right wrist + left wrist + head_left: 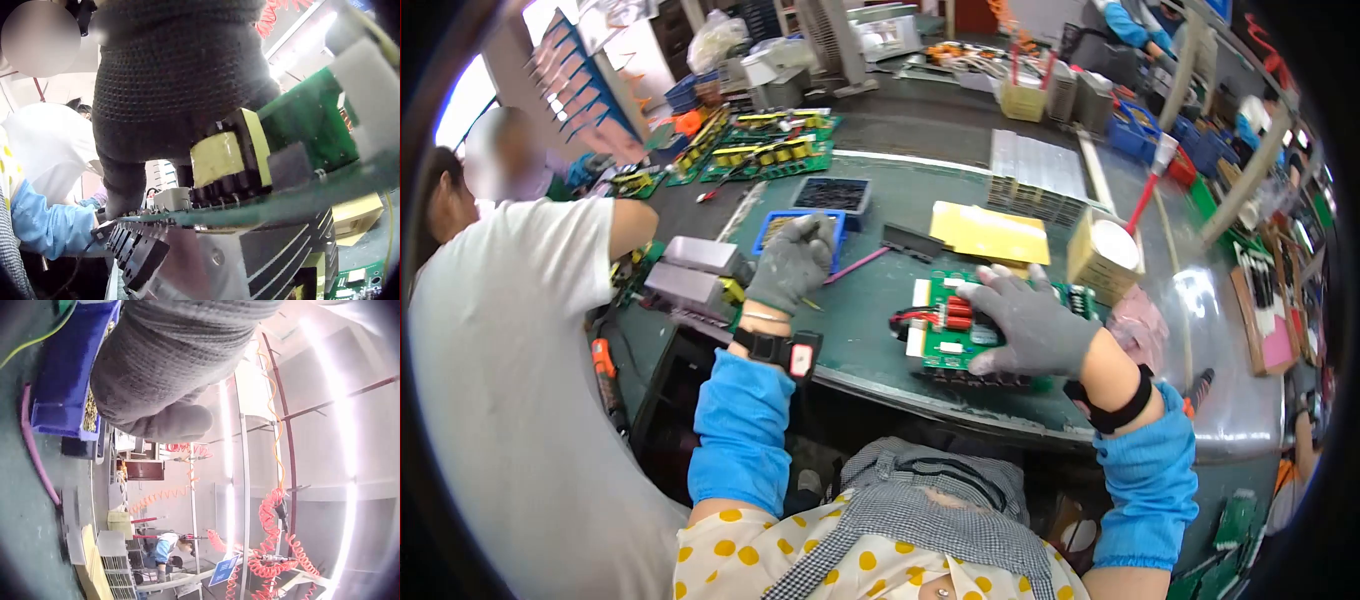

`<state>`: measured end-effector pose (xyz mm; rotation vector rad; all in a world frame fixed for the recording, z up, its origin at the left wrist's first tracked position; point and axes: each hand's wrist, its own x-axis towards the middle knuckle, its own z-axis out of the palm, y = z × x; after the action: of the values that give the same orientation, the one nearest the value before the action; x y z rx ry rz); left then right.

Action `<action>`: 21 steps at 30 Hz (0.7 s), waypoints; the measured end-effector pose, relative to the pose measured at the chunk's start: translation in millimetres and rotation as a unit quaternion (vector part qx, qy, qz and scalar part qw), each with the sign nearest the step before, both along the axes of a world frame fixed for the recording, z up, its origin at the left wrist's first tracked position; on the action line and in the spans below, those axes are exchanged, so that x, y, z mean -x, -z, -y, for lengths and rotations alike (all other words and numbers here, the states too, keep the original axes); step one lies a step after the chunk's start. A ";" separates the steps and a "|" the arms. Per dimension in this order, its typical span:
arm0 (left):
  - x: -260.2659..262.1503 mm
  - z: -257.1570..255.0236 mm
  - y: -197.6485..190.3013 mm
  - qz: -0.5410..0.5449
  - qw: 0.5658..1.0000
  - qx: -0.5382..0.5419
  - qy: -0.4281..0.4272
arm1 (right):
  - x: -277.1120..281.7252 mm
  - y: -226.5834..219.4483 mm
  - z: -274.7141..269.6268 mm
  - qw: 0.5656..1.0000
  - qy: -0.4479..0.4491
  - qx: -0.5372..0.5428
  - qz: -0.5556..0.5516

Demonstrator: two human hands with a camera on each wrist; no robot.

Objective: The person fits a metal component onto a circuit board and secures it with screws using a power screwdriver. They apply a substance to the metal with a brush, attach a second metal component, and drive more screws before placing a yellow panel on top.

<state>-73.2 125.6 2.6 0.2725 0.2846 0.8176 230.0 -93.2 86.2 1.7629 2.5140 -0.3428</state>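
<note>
My gloved left hand (795,262) is raised at a blue bin (768,232) of small brass-coloured pieces (91,412). Its fingers bend inward over the bin, and the fingertips are partly hidden, so I cannot tell whether they pinch a piece. The gloved right hand (1040,325) rests spread across a green circuit board (950,347), thumb toward the near edge and fingers toward the far side. Red cylindrical parts (957,313) show beside the fingers. In the right wrist view, a yellow-wrapped transformer (217,159) stands on the board, with metal heat-sink parts (140,256) beneath.
Behind the board lie yellow sheets (990,233) and stacked metal plates (1035,170). A thin purple rod (860,264) lies between the hands. A yellow box (1090,265) stands right of the board, with a pink cloth (1140,325) nearby. Another person (520,330) sits close at left.
</note>
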 end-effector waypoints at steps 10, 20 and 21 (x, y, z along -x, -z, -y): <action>0.8 9.5 18.4 0.012 0.999 -0.016 0.045 | -54.1 -63.6 71.8 0.964 0.032 -0.261 -0.028; -14.7 45.2 21.6 -0.094 0.992 -0.076 0.030 | -268.9 31.8 217.1 0.883 0.356 0.056 0.301; -15.9 48.0 20.6 -0.102 0.991 -0.079 0.028 | -276.9 54.2 232.1 0.888 0.339 0.036 0.308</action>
<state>-57.3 77.5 -18.0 0.5131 0.4032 0.7592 507.0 -325.3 32.1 2.2125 1.4038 0.1051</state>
